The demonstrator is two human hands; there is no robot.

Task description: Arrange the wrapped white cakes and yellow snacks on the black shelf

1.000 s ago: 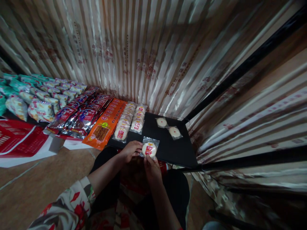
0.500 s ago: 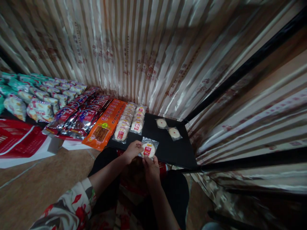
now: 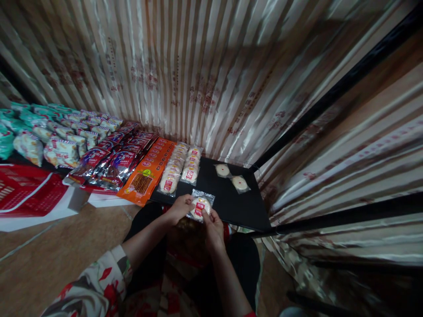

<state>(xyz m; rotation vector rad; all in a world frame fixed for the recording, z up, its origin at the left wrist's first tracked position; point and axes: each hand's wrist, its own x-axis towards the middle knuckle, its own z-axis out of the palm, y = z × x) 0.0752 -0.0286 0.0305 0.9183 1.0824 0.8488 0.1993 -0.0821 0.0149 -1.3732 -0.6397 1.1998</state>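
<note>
Between my two hands is a packaged rice cracker, a round white disc in a clear wrapper with a red label facing up. My left hand pinches the wrapper's left edge. My right hand grips its lower right side, thumb on top. The packet is held over the front edge of a black shelf. Behind it on the shelf lie two rows of similar crackers, a longer left row and a shorter right row. Two more packets, one cracker and another cracker, lie farther right, without large labels showing.
Left of the crackers lie an orange snack bag, dark red shiny packets and several white and green snack bags. A red basket stands at lower left. Black frame bars and a striped curtain border the shelf.
The held cracker has shifted slightly left and tilted. My right thumb has moved up onto its lower right face, while my left hand keeps its pinch. The camera view has turned slightly.
</note>
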